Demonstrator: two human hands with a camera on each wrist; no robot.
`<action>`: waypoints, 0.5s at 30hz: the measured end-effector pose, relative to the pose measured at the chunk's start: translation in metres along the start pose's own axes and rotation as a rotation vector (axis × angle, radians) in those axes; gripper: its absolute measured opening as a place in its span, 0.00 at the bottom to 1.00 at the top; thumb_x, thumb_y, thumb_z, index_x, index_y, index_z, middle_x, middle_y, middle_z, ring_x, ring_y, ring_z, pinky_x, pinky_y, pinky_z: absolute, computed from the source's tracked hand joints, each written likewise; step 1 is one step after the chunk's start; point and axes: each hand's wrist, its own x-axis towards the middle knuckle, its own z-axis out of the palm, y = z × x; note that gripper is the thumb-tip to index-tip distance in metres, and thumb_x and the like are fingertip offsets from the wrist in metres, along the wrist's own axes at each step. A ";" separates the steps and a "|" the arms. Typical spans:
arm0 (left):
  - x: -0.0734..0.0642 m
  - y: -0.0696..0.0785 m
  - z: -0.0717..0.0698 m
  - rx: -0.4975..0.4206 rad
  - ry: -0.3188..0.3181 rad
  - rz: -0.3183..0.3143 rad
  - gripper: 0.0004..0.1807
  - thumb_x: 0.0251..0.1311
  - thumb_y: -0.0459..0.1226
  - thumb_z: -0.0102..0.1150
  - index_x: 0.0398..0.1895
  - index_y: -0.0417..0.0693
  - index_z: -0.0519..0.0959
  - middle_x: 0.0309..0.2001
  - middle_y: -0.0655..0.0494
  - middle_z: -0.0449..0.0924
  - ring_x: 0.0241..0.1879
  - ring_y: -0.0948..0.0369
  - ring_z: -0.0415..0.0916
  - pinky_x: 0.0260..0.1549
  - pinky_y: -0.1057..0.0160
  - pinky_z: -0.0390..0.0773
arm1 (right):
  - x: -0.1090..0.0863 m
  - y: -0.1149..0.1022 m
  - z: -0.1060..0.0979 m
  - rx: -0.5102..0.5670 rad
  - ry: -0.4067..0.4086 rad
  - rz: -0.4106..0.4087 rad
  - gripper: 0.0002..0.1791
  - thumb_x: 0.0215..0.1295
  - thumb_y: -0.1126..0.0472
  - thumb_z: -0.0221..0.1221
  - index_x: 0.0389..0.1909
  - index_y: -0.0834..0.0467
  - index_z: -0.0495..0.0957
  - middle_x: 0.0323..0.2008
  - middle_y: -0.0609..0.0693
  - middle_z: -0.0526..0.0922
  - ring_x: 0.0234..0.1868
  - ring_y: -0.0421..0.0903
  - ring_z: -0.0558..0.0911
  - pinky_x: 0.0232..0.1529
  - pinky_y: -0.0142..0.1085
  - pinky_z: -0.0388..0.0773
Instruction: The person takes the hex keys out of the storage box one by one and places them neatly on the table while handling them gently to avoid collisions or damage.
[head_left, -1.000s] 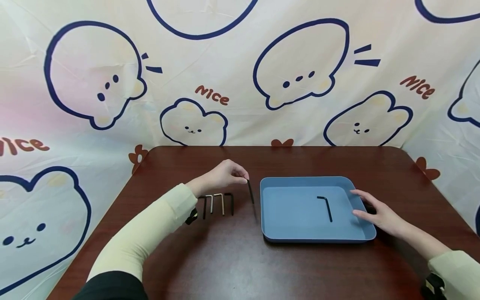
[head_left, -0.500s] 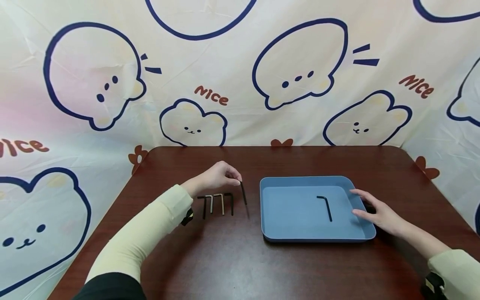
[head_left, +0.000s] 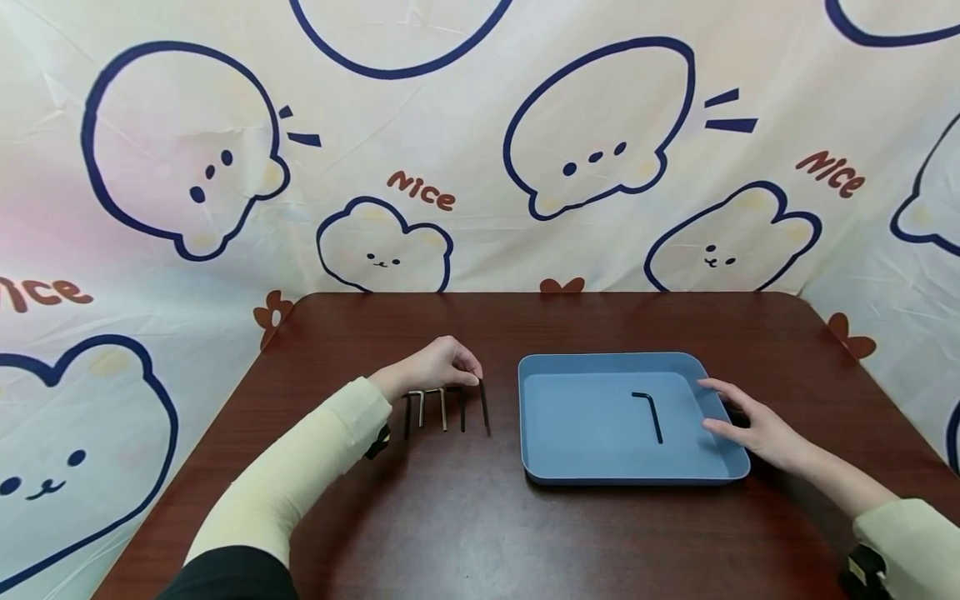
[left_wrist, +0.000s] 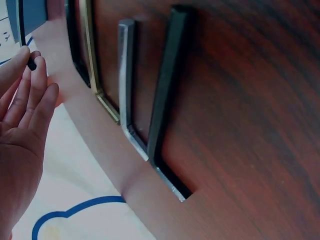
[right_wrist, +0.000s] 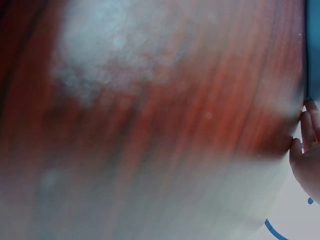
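Observation:
My left hand [head_left: 435, 365] pinches a black hex key [head_left: 485, 410] by its upper end between thumb and fingers; its long arm points down toward the table at the right end of a row. That row on the table has a black hex key [left_wrist: 167, 85], a silver hex key [left_wrist: 126, 75], a gold hex key [left_wrist: 91, 55] and another black hex key [left_wrist: 73, 50]. At the right end of the blue tray [head_left: 577, 467], my right hand [head_left: 772, 433] touches the rim with spread, relaxed fingers. Inside the tray lies one black hex key [head_left: 651, 415].
The brown wooden table [head_left: 480, 533] runs back to a cartoon-printed cloth [head_left: 480, 125]. The tray's raised rim stands right of the hex key row, with a strip of table between them.
My left hand has moved left, away from the tray, and then lowered with the black hex key beside the row. My right hand has stayed at the tray.

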 end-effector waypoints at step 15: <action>0.008 -0.008 0.008 0.060 -0.043 -0.027 0.02 0.59 0.31 0.66 0.33 0.44 0.86 0.30 0.60 0.83 0.30 0.65 0.75 0.34 0.66 0.77 | 0.000 0.000 0.000 -0.011 0.000 0.007 0.36 0.67 0.59 0.60 0.71 0.63 0.54 0.66 0.74 0.56 0.60 0.75 0.59 0.50 0.73 0.59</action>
